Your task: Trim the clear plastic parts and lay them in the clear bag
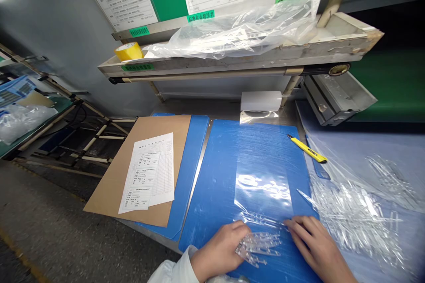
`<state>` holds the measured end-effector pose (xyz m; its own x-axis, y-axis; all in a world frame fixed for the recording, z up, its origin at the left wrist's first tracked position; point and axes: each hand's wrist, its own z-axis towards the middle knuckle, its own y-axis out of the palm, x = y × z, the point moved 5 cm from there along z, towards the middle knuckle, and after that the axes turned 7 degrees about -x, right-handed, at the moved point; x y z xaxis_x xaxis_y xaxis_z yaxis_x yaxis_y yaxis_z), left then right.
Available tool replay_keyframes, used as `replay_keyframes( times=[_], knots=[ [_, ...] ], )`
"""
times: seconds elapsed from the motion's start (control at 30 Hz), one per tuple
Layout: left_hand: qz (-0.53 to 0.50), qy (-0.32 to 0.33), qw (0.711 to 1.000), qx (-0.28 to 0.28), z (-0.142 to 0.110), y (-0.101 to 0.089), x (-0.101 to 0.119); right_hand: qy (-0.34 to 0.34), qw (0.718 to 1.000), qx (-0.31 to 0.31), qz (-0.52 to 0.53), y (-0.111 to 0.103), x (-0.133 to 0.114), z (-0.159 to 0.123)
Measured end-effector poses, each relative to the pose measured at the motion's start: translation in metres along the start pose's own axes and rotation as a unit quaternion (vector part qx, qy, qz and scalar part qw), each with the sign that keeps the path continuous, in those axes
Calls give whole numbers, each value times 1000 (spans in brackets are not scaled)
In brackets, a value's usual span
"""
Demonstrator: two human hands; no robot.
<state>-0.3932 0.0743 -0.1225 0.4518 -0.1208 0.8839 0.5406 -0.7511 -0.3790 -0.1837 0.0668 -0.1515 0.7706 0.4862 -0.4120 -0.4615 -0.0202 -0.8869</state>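
My left hand [223,246] is closed around a bunch of small clear plastic pieces [262,243], which fan out to the right of its fingers. My right hand [314,239] pinches the right end of a slim clear plastic strip [262,218] with holes along it. This strip lies across the near end of a sheet of clear film [262,172], close to my left fingertips. Under both hands is a blue board [212,185]. A large heap of similar clear plastic pieces [355,212] is spread out to the right of my right hand.
A yellow utility knife [308,149] lies at the blue board's right edge. A film roll [261,101] sits at the back. Papers [149,172] rest on brown cardboard [106,185] at left. Overhead, a shelf [215,64] holds yellow tape [129,51] and a clear bag [245,31].
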Motion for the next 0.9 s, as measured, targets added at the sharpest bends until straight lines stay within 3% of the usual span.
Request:
replay_keyframes(
  times=[0.13,0.3,0.47,0.73,0.9],
  knots=[
    [-40,-17,998,40,0,-8,3,-37,999,-13,-11,-1,-7,-1],
    [-143,-63,985,67,1,-11,-3,-13,1000,-3,-15,2,-3,-1],
    [-278,-99,955,44,8,-3,-17,0,1000,21,19,-5,-7,4],
    [-358,-103,927,43,18,-4,-16,-29,992,-9,124,-12,-20,15],
    [-421,-129,893,87,18,-4,-20,-10,993,-7,120,-12,-19,17]
  ],
)
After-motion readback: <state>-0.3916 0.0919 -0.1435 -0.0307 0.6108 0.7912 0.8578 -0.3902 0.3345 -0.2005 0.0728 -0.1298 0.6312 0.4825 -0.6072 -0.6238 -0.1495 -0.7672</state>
